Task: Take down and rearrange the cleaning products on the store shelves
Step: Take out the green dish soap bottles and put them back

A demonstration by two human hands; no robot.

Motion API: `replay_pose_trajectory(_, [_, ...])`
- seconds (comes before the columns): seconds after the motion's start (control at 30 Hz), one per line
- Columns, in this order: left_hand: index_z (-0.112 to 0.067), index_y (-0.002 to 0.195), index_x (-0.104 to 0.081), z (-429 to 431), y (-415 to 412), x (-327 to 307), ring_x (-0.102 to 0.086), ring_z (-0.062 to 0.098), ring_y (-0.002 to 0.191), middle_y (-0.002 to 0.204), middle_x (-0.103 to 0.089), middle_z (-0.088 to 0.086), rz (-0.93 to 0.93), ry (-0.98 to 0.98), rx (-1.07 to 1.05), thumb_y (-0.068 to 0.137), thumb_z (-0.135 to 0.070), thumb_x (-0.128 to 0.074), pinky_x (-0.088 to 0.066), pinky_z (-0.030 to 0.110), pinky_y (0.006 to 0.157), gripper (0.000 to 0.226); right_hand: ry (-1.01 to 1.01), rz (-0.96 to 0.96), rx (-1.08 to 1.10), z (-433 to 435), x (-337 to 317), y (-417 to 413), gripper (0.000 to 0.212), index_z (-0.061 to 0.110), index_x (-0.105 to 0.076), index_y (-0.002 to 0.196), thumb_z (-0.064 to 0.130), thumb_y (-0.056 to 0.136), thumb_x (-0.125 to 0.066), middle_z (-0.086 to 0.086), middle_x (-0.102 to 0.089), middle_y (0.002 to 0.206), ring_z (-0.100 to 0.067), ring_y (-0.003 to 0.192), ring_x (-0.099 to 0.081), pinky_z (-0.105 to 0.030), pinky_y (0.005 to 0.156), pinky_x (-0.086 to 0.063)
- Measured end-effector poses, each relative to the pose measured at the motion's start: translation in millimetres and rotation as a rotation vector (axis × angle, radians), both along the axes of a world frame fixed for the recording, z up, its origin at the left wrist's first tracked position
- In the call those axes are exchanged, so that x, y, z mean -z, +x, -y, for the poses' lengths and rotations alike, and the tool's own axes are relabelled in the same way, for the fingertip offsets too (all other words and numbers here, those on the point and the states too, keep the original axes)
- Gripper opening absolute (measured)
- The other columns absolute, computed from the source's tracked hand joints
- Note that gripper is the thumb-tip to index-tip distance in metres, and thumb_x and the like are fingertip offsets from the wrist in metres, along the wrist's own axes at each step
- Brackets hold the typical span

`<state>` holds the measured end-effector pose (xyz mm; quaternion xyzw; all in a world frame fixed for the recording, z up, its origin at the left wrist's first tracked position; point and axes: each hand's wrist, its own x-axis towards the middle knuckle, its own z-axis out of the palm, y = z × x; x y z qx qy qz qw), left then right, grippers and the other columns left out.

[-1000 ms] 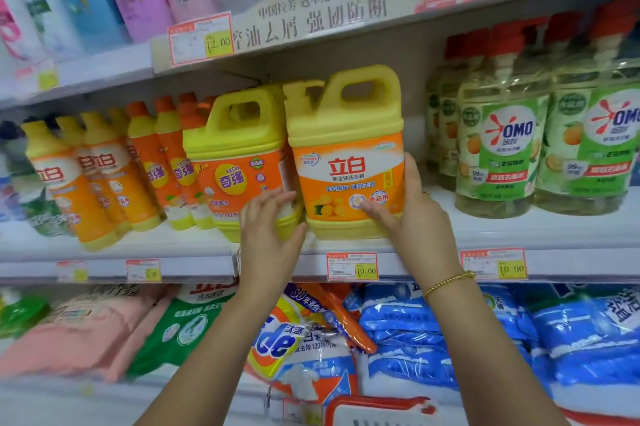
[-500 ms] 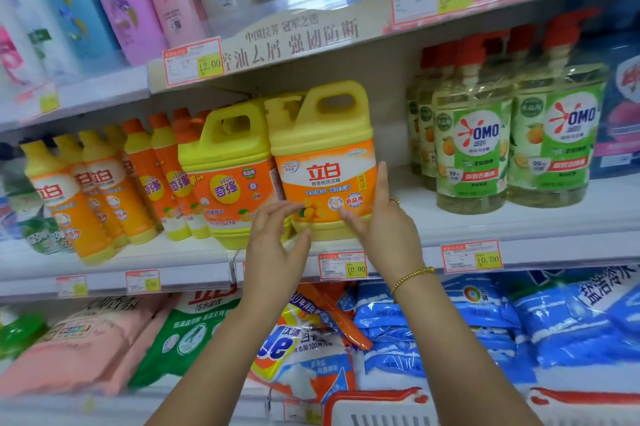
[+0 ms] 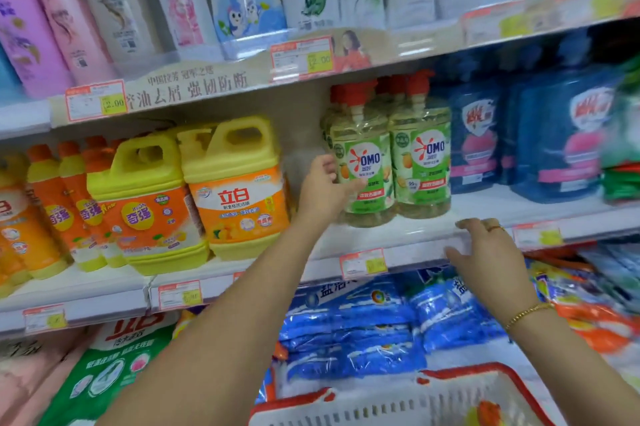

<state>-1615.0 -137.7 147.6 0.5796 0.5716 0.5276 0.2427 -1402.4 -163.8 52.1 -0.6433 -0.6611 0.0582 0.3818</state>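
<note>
OMO bottle (image 3: 367,171): upright at the front of the middle shelf, its base on the shelf board.

Grip state:
- The left hand (image 3: 322,191) holds this bottle at label height. The thumb lies across the front of the label and the fingers wrap the bottle's far-left side. Whether the fingers reach fully round the back cannot be told.
- The right hand (image 3: 485,252) holds nothing. Its fingers are loosely bent and rest on the shelf edge (image 3: 408,251), below and to the right of the grip.

Positions relative to the grip:
- A second OMO bottle (image 3: 423,162) touches the held one on the side away from the palm.
- The yellow jug (image 3: 239,193) stands on the wrist side of the grip, apart from it, squared against its neighbour.
- A red-rimmed basket (image 3: 426,380) sits well below the grip.

Change of state: half a second ago both hands were at the base of the yellow jug. Both have now left it. The left hand has crossed to the OMO bottle, and the right hand has dropped to the shelf edge.

Assessment: the jug appears placed and needs no further handling, and the work has moved on to the OMO group. The base shows no lift yet, so the bottle is probably at the start of being taken down or shifted. Its close contact with its neighbour could drag that bottle along.
</note>
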Motion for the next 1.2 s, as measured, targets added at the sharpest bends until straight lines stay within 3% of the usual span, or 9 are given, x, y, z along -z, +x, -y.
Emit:
replay_pose_trajectory(0.07, [-0.004,0.123,-0.051,-25,7,-15,-0.061,0.017,0.106,0.118,-0.062,0.0,0.097,-0.031,-0.048,0.069,-0.024,-0.086,-0.052,0.034,0.09,0.067,-0.019,-0.018,-0.031,-4,7,14,0.049,0.003,-0.052,0.126,0.012,0.082,-0.069,-0.021,-0.049,0.121,-0.039,0.103,-0.053,-0.04,0.085,-0.044])
replay_pose_trajectory(0.2, [-0.005,0.11,-0.062,-51,18,-21,-0.066,0.013,0.08,0.102,-0.069,0.007,0.218,-0.087,-0.02,0.075,-0.029,-0.08,-0.047,0.021,0.06,0.046,0.084,-0.067,-0.034,-15,15,21,0.049,0.007,-0.05,0.129,0.017,0.084,-0.067,-0.016,-0.049,0.119,-0.034,0.105,-0.049,-0.041,0.087,-0.042])
replay_pose_trajectory(0.3, [-0.005,0.116,-0.062,-63,16,-11,-0.069,0.016,0.086,0.111,-0.07,0.011,0.237,-0.096,0.009,0.069,-0.019,-0.082,-0.053,0.027,0.073,0.052,0.165,-0.096,-0.059,-21,20,18,0.044,0.01,-0.054,0.125,0.016,0.083,-0.067,-0.013,-0.049,0.116,-0.033,0.105,-0.047,-0.04,0.084,-0.044])
replay_pose_trajectory(0.43, [-0.008,0.118,-0.063,-57,12,-15,-0.071,0.017,0.09,0.103,-0.073,0.005,0.152,-0.095,0.011,0.053,-0.028,-0.084,-0.054,0.039,0.09,0.071,0.196,-0.162,-0.063,-32,22,15,0.031,0.015,-0.061,0.114,0.019,0.084,-0.065,-0.011,-0.049,0.111,-0.03,0.103,-0.047,-0.037,0.076,-0.046])
replay_pose_trajectory(0.57, [-0.015,0.115,-0.062,-35,15,-13,-0.071,0.017,0.092,0.105,-0.073,0.003,0.091,-0.005,0.006,0.051,-0.027,-0.085,-0.055,0.039,0.087,0.069,0.189,-0.366,-0.067,-37,12,4,0.029,0.016,-0.061,0.111,0.026,0.084,-0.067,-0.009,-0.049,0.108,-0.028,0.107,-0.046,-0.035,0.081,-0.042])
replay_pose_trajectory(0.77, [-0.025,0.125,-0.051,17,16,9,-0.065,0.013,0.108,0.118,-0.067,-0.004,0.013,0.207,-0.069,0.045,-0.022,-0.095,-0.053,0.038,0.093,0.092,0.239,-0.569,-0.369,-30,-10,-27,0.051,0.029,-0.049,0.132,0.018,0.086,-0.066,-0.001,-0.045,0.128,-0.01,0.107,-0.046,-0.033,0.094,-0.044])
replay_pose_trajectory(0.93, [-0.032,0.127,-0.047,71,25,23,-0.058,-0.005,0.108,0.12,-0.061,-0.015,-0.13,0.333,-0.082,0.048,-0.005,-0.093,-0.047,0.011,0.084,0.095,0.135,-0.436,-0.566,-13,-2,-48,0.079,0.045,-0.026,0.141,0.024,0.08,-0.072,0.007,-0.036,0.141,0.001,0.092,-0.046,-0.019,0.083,-0.045])
replay_pose_trajectory(1.03, [-0.039,0.123,-0.047,97,21,14,-0.056,-0.006,0.11,0.119,-0.061,-0.021,-0.149,0.357,-0.076,0.049,-0.008,-0.093,-0.046,0.009,0.084,0.092,0.19,-0.385,-0.652,1,1,-55,0.081,0.06,-0.019,0.134,0.03,0.08,-0.071,0.014,-0.035,0.141,0.006,0.083,-0.05,-0.008,0.07,-0.04])
replay_pose_trajectory(1.2, [-0.033,0.12,-0.054,139,10,-6,-0.064,-0.001,0.1,0.108,-0.069,-0.016,-0.005,0.353,-0.141,0.029,-0.03,-0.095,-0.053,0.015,0.077,0.1,0.309,-0.324,-0.696,35,-6,-57,0.091,0.063,-0.003,0.137,0.04,0.079,-0.069,0.022,-0.018,0.149,0.021,0.116,-0.028,-0.001,0.087,-0.035])
